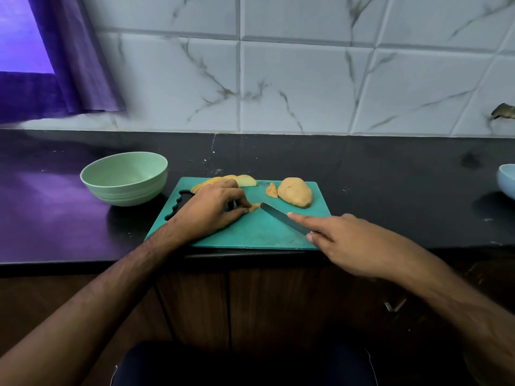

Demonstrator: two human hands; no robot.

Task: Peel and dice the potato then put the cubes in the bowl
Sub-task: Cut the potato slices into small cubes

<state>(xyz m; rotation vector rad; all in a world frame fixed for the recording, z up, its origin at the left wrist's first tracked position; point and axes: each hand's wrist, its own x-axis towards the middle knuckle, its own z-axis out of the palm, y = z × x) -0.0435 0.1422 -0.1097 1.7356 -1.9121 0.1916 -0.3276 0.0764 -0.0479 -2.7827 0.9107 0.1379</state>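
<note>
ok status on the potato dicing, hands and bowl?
Left hand pinches a small potato piece; right hand holds steel knife. Large potato chunk uncut. Pale green bowl empty, unobstructed.

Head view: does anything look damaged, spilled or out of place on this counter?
One thing: the wall tile at the far right has a broken, dark hole near its lower edge. On the cutting board, potato pieces lie loose, as expected. The green bowl stands upright with nothing in it.

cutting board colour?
Teal green cutting board, seen best in the head view, the only one.
</note>
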